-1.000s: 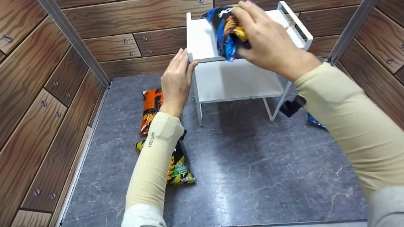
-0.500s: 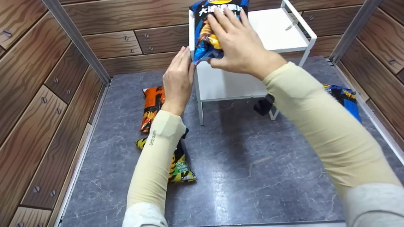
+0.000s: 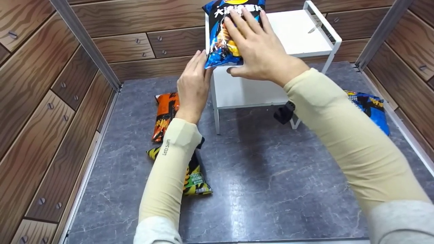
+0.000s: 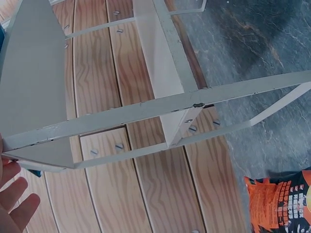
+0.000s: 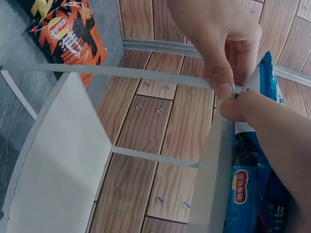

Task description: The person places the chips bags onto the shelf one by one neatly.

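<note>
A blue and black chip bag [image 3: 217, 42] lies on the left part of the top board of a white two-tier shelf [image 3: 291, 28]. My right hand [image 3: 262, 52] rests flat across the bag, fingers spread and pointing away, thumb out at the shelf's front edge. At the shelf's front left corner, my left hand [image 3: 192, 84] holds straight fingers along the outer side. From the right wrist view, the left thumb [image 5: 223, 87] touches the corner close beside the right thumb [image 5: 233, 109]. Only a few left fingertips [image 4: 14, 194] appear in the left wrist view.
An orange chip bag [image 3: 168, 106] and a yellow and black one [image 3: 198, 183] lie on the grey marbled floor [image 3: 271, 189], partly behind the left arm. Another blue bag [image 3: 376, 115] is at the right. Wood-patterned panels [image 3: 179, 44] enclose the space.
My right hand has brought the blue and black bag leftward and down onto the shelf's left end, its fingers now spread flat on it. My left hand stays at the corner.
</note>
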Demonstrator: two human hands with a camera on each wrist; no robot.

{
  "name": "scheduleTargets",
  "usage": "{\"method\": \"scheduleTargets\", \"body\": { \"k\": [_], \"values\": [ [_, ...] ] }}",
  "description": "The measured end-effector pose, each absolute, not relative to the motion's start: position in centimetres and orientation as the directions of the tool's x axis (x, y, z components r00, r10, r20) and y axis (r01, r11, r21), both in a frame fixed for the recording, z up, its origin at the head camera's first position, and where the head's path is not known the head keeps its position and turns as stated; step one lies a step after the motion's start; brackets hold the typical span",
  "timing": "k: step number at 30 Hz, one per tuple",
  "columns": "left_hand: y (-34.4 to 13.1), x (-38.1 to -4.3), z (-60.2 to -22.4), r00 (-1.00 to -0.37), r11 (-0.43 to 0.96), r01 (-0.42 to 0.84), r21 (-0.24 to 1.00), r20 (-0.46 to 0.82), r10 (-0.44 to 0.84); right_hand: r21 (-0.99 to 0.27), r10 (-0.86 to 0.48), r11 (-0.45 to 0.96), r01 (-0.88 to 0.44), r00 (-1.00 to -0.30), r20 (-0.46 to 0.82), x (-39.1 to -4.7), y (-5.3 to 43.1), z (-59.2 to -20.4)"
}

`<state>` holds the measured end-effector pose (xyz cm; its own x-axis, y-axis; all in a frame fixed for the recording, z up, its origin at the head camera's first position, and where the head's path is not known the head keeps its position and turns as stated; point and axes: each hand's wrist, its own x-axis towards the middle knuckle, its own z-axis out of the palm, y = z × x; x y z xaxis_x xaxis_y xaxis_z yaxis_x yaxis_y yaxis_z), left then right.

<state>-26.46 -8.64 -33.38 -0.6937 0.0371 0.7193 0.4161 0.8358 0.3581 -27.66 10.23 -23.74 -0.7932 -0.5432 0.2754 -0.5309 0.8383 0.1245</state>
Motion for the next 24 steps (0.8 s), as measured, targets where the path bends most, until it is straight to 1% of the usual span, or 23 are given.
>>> {"method": "scheduleTargets", "body": {
  "k": [8, 14, 20, 24],
  "values": [
    [-8.7, -26.6, -33.5, -0.669, 0.825, 0.440, 0.355, 0.743, 0.037, 0.115, -0.559, 0.825, -0.554, -0.767, 0.314, -27.8, 10.7, -24.0],
    [-8.7, -26.6, -33.6, -0.669, 0.820, 0.445, 0.359, 0.742, 0.039, 0.099, -0.564, 0.816, -0.569, -0.748, 0.350, -28.0, 11.0, -24.3],
    [-8.7, -26.6, -33.8, -0.664, 0.819, 0.450, 0.356, 0.747, 0.040, 0.061, -0.579, 0.791, -0.609, -0.713, 0.396, -27.9, 11.5, -24.2],
    [-8.8, -26.6, -33.8, -0.657, 0.820, 0.451, 0.351, 0.752, 0.039, 0.033, -0.591, 0.773, -0.634, -0.700, 0.401, -27.7, 12.2, -23.7]
  ]
}}
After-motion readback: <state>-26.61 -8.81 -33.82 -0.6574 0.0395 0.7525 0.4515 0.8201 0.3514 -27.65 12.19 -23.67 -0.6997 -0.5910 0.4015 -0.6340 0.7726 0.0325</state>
